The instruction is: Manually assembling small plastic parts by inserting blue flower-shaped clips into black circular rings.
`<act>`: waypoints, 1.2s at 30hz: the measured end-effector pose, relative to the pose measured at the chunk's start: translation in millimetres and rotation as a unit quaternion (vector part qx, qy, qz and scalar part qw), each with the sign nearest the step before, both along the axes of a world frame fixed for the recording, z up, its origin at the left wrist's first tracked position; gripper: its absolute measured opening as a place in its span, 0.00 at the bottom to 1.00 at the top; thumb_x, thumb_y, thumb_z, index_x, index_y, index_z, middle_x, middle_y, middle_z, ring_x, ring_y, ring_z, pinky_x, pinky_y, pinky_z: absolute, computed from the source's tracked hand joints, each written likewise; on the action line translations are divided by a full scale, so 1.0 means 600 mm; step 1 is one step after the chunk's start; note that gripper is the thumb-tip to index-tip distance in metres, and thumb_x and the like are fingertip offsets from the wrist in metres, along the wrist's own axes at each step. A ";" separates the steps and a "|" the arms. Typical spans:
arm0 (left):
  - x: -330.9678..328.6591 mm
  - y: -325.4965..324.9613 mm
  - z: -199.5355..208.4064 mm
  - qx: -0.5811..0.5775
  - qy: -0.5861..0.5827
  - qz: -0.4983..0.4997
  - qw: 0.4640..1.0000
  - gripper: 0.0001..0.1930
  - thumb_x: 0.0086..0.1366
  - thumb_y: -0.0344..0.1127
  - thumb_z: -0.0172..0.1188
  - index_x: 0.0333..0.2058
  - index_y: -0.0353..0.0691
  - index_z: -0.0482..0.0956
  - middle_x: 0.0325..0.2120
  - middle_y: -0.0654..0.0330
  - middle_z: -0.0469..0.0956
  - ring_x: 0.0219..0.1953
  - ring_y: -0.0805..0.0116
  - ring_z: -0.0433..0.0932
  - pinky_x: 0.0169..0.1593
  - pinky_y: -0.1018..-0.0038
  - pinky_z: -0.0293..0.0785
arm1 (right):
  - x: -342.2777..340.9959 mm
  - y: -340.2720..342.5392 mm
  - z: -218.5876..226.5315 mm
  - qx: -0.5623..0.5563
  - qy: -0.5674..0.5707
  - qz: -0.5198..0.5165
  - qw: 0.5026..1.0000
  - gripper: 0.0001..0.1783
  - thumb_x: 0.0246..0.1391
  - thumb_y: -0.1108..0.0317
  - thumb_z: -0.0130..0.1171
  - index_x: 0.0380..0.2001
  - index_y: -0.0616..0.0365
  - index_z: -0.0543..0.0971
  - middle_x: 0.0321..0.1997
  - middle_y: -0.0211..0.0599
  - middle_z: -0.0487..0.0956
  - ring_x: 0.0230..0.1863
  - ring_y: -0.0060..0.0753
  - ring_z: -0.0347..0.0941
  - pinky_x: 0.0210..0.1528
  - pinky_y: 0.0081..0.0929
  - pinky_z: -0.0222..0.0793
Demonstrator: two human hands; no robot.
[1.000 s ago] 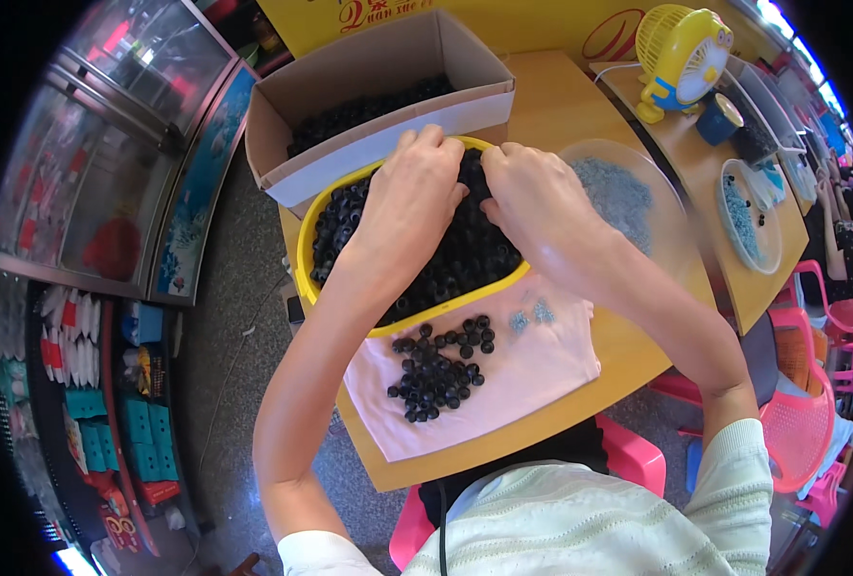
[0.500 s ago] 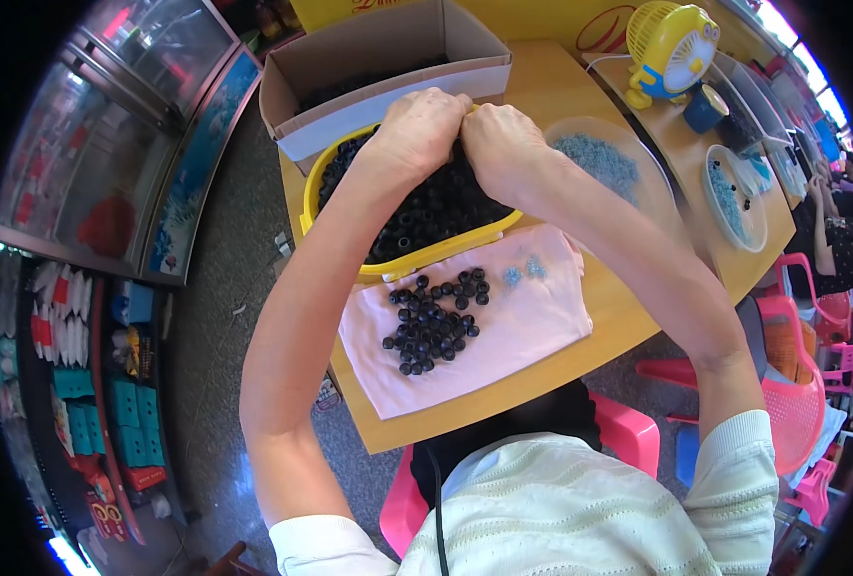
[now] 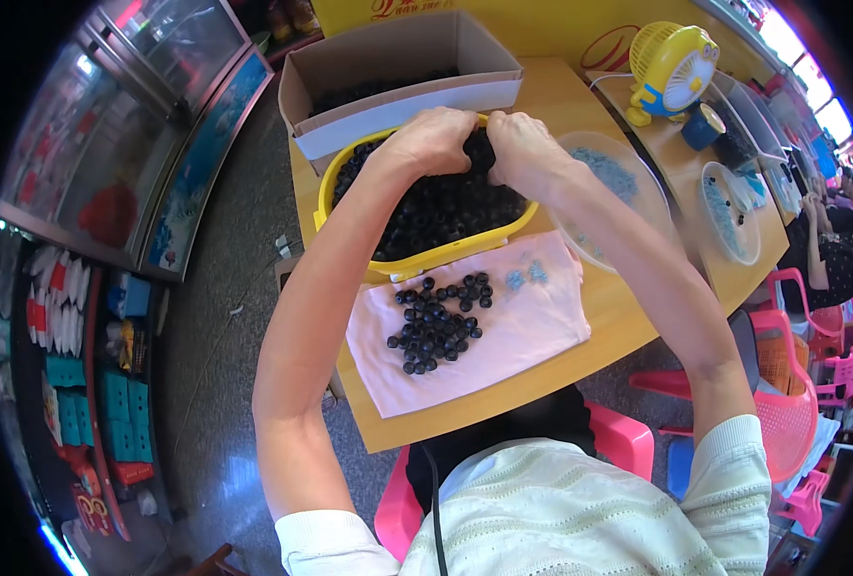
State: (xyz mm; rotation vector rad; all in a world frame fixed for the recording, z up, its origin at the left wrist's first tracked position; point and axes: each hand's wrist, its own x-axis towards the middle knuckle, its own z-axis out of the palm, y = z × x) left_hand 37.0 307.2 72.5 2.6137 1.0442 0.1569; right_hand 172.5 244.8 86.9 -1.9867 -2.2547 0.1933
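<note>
A yellow plastic basin full of small round black bead-like pieces stands on the wooden table. Over its far side are my left hand and my right hand, a small gap between them with black pieces showing in it. Both hands have curled fingers; whatever they grip is hidden. In front of the basin lies a folded pink cloth. It carries a loose pile of the same black pieces and, beside that, two little heaps of light-blue bits.
Behind the basin stands an open cardboard box with dark contents. Right of it, a clear round tray holds light-blue bits. A yellow fan, a dark blue cup and an oval tub occupy the side table. Pink chairs stand at right.
My hands have drawn apart from touching at the basin's far rim and sit slightly lower over the black pieces. The pile on the cloth looks the same.
</note>
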 end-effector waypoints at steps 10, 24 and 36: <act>-0.002 0.020 0.009 -0.121 -0.029 -0.018 0.992 0.30 0.43 0.31 0.66 0.49 0.32 0.74 0.46 0.47 0.76 0.50 0.55 0.73 0.56 0.70 0.66 | 0.018 0.014 0.003 -0.082 0.093 0.015 0.992 0.34 0.32 0.67 0.73 0.45 0.70 0.73 0.43 0.57 0.78 0.49 0.51 0.74 0.51 0.36 0.70; -0.021 0.019 0.017 -0.234 -0.119 0.047 0.964 0.28 0.45 0.34 0.68 0.48 0.35 0.76 0.36 0.56 0.79 0.33 0.68 0.76 0.32 0.76 0.75 | 0.034 0.044 0.033 -0.271 0.367 0.010 0.890 0.30 0.45 0.69 0.59 0.53 0.72 0.69 0.49 0.48 0.74 0.46 0.35 0.77 0.50 0.26 0.74; -0.020 0.007 0.055 -0.216 -0.151 0.091 0.960 0.19 0.47 0.25 0.66 0.41 0.33 0.80 0.32 0.59 0.79 0.27 0.71 0.77 0.31 0.78 0.78 | 0.019 0.051 0.040 -0.205 0.558 -0.080 0.800 0.23 0.60 0.65 0.54 0.53 0.71 0.69 0.39 0.39 0.69 0.33 0.26 0.71 0.47 0.27 0.80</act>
